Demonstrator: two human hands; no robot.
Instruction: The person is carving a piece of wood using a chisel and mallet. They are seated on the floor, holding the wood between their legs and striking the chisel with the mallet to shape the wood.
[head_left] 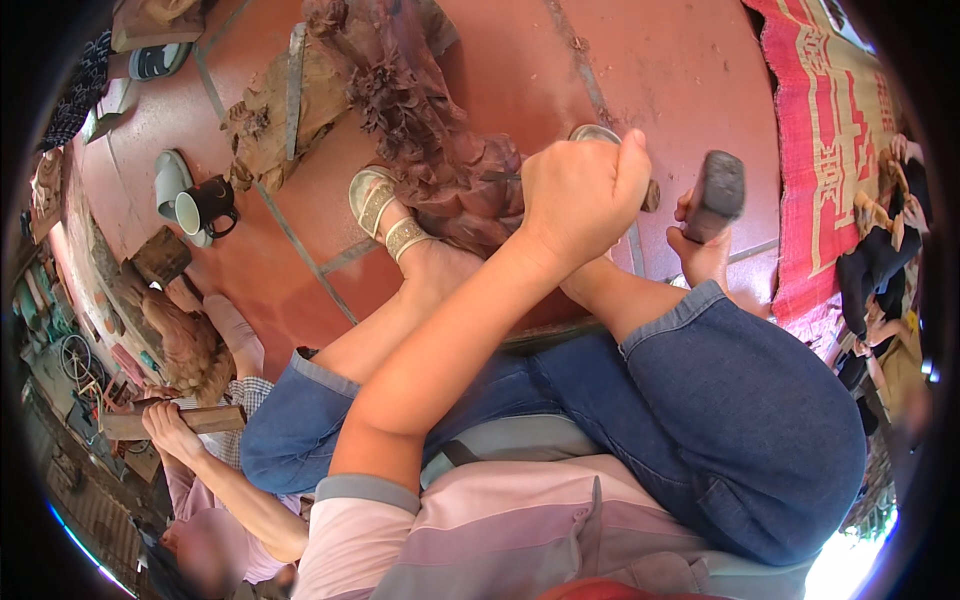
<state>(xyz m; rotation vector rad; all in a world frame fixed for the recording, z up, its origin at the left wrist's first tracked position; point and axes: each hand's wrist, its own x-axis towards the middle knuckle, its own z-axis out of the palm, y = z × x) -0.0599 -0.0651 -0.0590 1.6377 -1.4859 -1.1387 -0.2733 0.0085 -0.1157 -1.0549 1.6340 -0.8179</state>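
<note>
Pink-and-grey shirt nearest; flowered carving beyond

Next out: jeans, knees apart, then the left forearm, reaching up toward the carving. Left hand closed in a fist just right of the carving's lower part, round what looks like a chisel; rounded butt shows on the side away from the carving. Right hand, farther right of the carving, grips a dark, block-headed mallet; its handle is not visible.

Carving: red-brown wood, on the tiled floor between the sandalled feet.

Handling (judged): carving likely heavy and rigid, not especially slippery; raised petals look fragile, apt to chip. Best hold: thick body, clear of the flowers. Mallet probably head-heavy; wants a firm grip on the handle.

Left of the carving: wood slab with a metal strip across it; farther left, dark mug beside a grey slipper. Far right of the carving: red patterned mat. Far left of it: co-worker's hand on a timber.
</note>
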